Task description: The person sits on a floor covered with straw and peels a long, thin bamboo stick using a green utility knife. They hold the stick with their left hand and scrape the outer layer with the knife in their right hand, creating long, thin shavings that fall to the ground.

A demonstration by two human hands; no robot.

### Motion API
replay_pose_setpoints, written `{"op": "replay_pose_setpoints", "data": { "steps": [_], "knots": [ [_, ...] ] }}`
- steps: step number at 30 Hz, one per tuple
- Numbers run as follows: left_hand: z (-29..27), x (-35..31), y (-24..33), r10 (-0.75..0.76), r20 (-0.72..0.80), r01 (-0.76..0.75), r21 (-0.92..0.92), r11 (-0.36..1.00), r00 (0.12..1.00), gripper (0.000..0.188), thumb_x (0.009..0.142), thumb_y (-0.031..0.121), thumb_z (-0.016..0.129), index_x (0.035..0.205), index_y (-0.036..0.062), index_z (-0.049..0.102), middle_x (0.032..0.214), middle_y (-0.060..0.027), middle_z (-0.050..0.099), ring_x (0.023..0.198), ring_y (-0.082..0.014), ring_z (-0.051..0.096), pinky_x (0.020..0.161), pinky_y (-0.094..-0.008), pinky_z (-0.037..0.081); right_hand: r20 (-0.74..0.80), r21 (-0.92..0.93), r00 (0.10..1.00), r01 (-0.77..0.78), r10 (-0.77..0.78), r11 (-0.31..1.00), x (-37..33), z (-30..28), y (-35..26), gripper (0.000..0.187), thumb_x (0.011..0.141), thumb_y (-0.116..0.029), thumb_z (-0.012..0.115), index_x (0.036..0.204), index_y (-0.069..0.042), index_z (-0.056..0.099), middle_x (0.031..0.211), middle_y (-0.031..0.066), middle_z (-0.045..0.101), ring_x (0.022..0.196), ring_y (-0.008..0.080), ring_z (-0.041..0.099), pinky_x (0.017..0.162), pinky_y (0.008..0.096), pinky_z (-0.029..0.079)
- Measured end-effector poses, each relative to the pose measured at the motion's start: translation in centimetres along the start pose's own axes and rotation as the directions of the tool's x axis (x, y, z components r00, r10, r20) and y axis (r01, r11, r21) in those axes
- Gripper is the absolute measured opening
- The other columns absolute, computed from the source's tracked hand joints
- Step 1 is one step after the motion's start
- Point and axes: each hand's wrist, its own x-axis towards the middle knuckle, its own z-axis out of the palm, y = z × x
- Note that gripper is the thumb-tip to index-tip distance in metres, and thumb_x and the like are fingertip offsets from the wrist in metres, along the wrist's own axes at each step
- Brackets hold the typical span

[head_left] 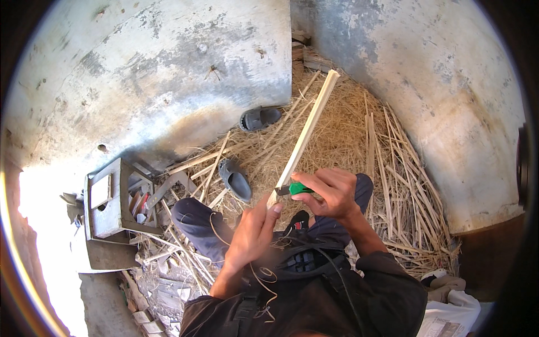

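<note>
The left hand (254,230) is closed around the near end of the pale strip (309,129), over the lap; the right hand (332,194) is clamped on the green-handled knife (301,189), its blade against the strip just beyond the left thumb. The strip slants up over the floor, its free end pointing toward the floor's far corner. For a clean cut, I would lay the blade low, press lightly and evenly, and keep that thumb well back from the edge; which way the edge faces, I cannot tell.

Counting outward: one knife and one held strip; one wooden box (106,205) at the floor's left edge; two dark slippers (239,185) near its far left edge. Loose strips (393,185) along the right edge overlap too much to count, as do the shavings (337,129).
</note>
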Motion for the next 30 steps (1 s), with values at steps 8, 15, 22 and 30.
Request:
{"op": "replay_pose_setpoints", "data": {
  "steps": [8, 15, 22, 30],
  "knots": [
    [0.6, -0.3, -0.5, 0.012, -0.043, -0.013, -0.018, 1.000, 0.999, 0.034, 0.115, 0.025, 0.050, 0.123, -0.0042, 0.065, 0.065, -0.0104, 0.052, 0.060, -0.0190, 0.049, 0.060, -0.0394, 0.041, -0.078, 0.006, 0.989, -0.125, 0.125, 0.992, -0.3, 0.1, 1.3, 0.035, 0.088, -0.041, 0.083, 0.112, -0.016, 0.083, 0.068, -0.0003, 0.065, 0.054, 0.0176, 0.059, 0.050, 0.0328, 0.044],
    [0.2, -0.7, -1.6, -0.058, 0.021, 0.058, 0.013, 0.998, 0.998, 0.032, 0.113, 0.022, 0.053, 0.135, 0.0005, 0.060, 0.076, -0.0227, 0.064, 0.071, -0.0424, 0.065, 0.068, -0.0479, 0.049, -0.046, 0.006, 0.989, -0.139, 0.139, 0.990, 0.6, -0.9, 1.7, 0.033, 0.088, -0.034, 0.084, 0.114, -0.013, 0.083, 0.075, 0.0029, 0.073, 0.057, 0.0192, 0.065, 0.053, 0.0334, 0.048],
    [0.7, -1.7, -2.7, -0.059, -0.005, 0.059, 0.012, 0.998, 0.998, 0.029, 0.114, 0.023, 0.052, 0.113, -0.0038, 0.062, 0.070, -0.0167, 0.056, 0.065, -0.0303, 0.053, 0.064, -0.0450, 0.043, -0.123, -0.017, 0.976, -0.184, 0.181, 0.983, 1.2, -1.0, 4.2, 0.030, 0.090, -0.030, 0.084, 0.114, -0.012, 0.082, 0.085, 0.0059, 0.078, 0.065, 0.0202, 0.072, 0.055, 0.0317, 0.052],
    [0.5, -3.0, -4.3, -0.116, 0.057, 0.115, 0.023, 0.993, 0.992, 0.029, 0.113, 0.026, 0.054, 0.115, -0.0026, 0.063, 0.078, -0.0232, 0.065, 0.071, -0.0422, 0.062, 0.069, -0.0483, 0.046, -0.166, 0.074, 0.915, -0.361, 0.368, 0.930, 1.9, -1.5, 6.6, 0.031, 0.100, -0.032, 0.077, 0.116, -0.005, 0.078, 0.089, 0.0095, 0.079, 0.066, 0.0156, 0.069, 0.056, 0.0291, 0.052]
  ]
}}
